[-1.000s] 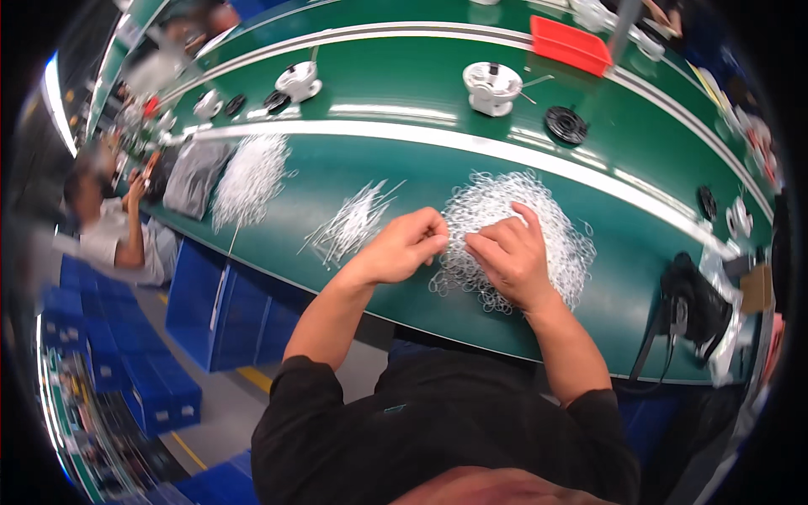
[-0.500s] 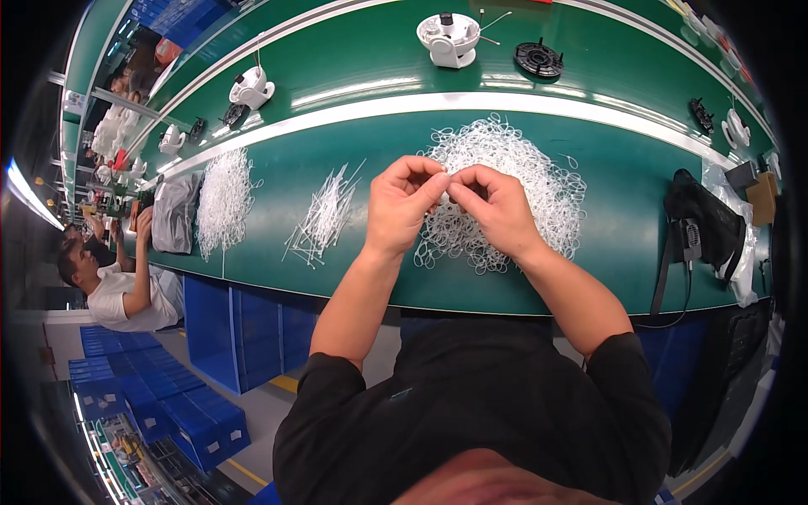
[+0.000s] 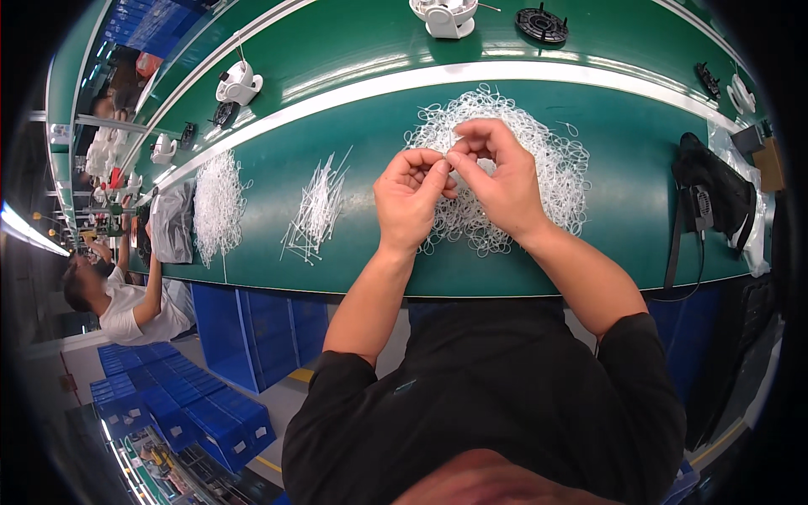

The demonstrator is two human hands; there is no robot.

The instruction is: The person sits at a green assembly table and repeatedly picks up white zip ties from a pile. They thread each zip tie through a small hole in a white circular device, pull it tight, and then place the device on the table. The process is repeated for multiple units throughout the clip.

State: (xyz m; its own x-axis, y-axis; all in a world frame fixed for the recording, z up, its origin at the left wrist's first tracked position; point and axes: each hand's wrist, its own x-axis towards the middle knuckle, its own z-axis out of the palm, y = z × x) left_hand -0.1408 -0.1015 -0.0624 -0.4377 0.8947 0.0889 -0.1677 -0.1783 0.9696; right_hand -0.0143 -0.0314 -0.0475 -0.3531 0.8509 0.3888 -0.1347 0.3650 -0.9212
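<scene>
Compared with one second ago, both hands have come closer together, and now their fingertips meet. From the head view, the left hand [image 3: 406, 198] has thumb and forefinger bent narrow; the right hand [image 3: 505, 189] has its thumb touching there and its forefinger curved higher. I cannot tell whether either is closed on something. Behind them, the large heap of thin white looped ties [image 3: 543, 185] lies on the green, smooth worktop [image 3: 278, 156]. To its left lies a small bundle of straight white strips [image 3: 316, 206].
</scene>
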